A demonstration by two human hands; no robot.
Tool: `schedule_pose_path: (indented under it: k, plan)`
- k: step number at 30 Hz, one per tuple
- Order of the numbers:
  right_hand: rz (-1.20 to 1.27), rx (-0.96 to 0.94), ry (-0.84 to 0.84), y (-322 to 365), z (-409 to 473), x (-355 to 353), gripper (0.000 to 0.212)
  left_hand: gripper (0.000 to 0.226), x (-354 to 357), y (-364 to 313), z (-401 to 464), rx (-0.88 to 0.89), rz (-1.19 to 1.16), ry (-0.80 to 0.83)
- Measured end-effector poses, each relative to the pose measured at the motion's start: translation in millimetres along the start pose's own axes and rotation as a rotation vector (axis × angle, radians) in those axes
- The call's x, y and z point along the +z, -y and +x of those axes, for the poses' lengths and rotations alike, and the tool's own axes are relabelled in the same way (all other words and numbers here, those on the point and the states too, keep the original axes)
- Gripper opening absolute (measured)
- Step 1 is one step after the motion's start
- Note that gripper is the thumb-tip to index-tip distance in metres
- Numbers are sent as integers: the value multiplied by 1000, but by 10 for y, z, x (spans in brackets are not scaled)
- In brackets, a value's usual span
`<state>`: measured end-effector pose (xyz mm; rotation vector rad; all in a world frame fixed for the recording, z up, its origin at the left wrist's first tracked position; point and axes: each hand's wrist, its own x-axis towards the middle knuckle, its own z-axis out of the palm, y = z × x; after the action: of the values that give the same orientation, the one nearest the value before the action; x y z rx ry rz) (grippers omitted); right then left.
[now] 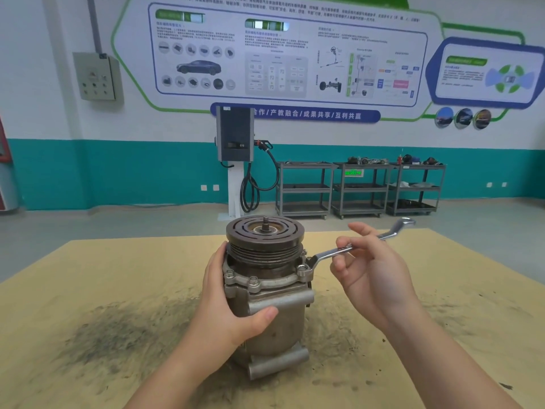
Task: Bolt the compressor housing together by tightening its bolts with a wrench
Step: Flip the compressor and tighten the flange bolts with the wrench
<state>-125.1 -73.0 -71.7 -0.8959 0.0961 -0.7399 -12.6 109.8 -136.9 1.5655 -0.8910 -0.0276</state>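
Observation:
A grey metal compressor housing (277, 326) stands upright on the table, its dark grooved pulley (264, 236) on top. Bolts (253, 281) ring its flange. My left hand (227, 302) wraps around the housing's left side, thumb across the front. A silver ring wrench (333, 252) has its ring end seated on the flange bolt at the right (301, 270). My right hand (374, 276) pinches the middle of the wrench's handle between thumb and fingers; the far end of the wrench sticks out to the right, beyond the fingers.
The table (88, 290) is covered in a tan sheet with dark grease smears around the housing. Beyond it stand a charging post (235, 149) with its cable and three grey shelf carts (359, 188) against a teal-and-white wall.

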Motion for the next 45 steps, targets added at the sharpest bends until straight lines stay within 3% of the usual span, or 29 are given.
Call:
schedule_pose_path:
  k: [6,11,15,18,24,28,31,36,39,41,45]
  plan:
    - [55,148,72,2,61,-105,13,105,-3,20,-1,-5,-12,3]
    - [130,18,-51,-139,-133,-189,27,96,3,36,10,-9,8,-7]
    - [62,-142,-17,-155,-345,-136,39,98,4,24,3,-23,-7,-9]
    - [-152,-355,17,-228,-512,-127,33,98,6,28,5,-23,-2,-10]
    - [-904,-1021,182,-514,-699,106,15,107,12,110,28,16,-13,-7]
    - [-1075,-987,234,-707,-601,423,16,94,57,147,73,-12,-84,-60]
    - [-1124,-976,179,-826,-522,608,16,107,60,183,105,-12,-117,-14]
    - [-1036,-1146,208,-747,-527,511,10,107,39,195,86,3,-91,4]
    - [-831,-1262,178,-568,-511,379,10,111,17,169,56,30,-10,-2]
    - [-587,-1165,74,-464,-475,356,9,111,-3,145,48,12,-5,0]
    - [-145,-731,-200,-306,-352,278,17,112,0,100,31,-11,12,7]
